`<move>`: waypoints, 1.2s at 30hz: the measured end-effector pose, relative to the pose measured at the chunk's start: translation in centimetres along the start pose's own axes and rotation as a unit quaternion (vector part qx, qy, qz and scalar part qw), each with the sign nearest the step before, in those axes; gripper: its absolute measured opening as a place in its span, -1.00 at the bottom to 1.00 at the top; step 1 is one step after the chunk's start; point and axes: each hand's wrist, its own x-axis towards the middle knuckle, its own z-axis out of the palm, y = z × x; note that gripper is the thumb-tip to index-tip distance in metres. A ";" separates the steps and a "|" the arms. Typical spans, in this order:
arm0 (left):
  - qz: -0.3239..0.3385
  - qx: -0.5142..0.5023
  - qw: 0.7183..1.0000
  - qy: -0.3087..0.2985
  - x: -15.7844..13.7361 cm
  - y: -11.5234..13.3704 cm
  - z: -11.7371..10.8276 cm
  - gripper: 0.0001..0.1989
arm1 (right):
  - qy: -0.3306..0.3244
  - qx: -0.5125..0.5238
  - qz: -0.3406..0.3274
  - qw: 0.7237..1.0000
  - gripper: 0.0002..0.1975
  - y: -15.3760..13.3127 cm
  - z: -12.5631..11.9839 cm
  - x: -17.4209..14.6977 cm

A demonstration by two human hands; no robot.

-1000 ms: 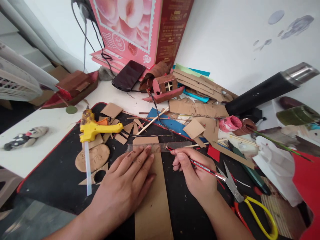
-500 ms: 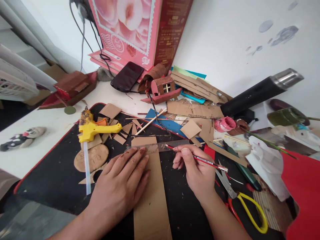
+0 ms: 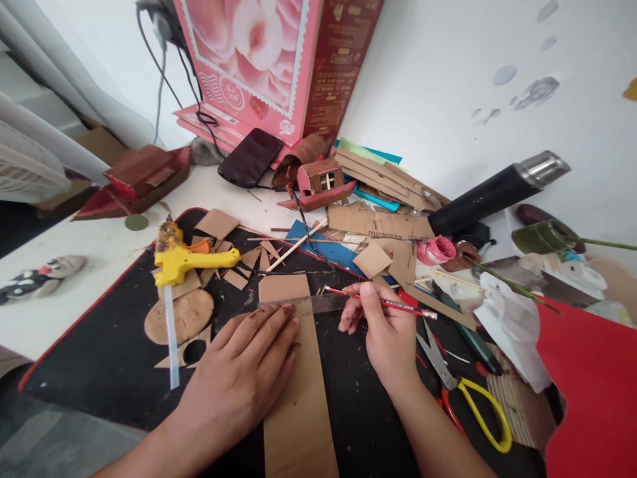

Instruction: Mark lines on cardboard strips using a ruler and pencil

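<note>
the clear ruler [image 3: 326, 303] is set lower on the cardboard strip [image 3: 301, 421] than before, laid long from left to right. it is pressed by the left hand [image 3: 246, 358], fingers flat and together. the pencil [image 3: 398, 305] is pinched by the right hand [image 3: 385, 325], tip pointed left.

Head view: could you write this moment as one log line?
left hand: on clear ruler across cardboard strip | right hand: holds pencil | scissors: right of right hand
</note>
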 end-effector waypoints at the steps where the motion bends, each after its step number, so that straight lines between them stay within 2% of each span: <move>1: 0.001 -0.003 1.000 0.002 0.0 0.0 0.0 -0.71 | -0.001 0.001 0.005 1.000 -0.52 0.0 0.1 -0.1; 12: -0.001 -0.024 1.000 0.019 -0.2 0.0 -0.3 -0.74 | -0.036 0.019 0.053 0.998 -0.49 -0.9 1.2 -0.9; 23: -0.002 -0.050 0.999 0.017 -0.4 0.0 -0.2 -0.75 | -0.050 0.004 0.040 0.998 -0.52 -1.1 1.2 -0.1; 36: -0.001 -0.032 0.999 -0.010 -0.1 0.0 -0.2 -0.70 | -0.106 -0.010 0.028 0.994 -0.55 -1.1 2.4 1.6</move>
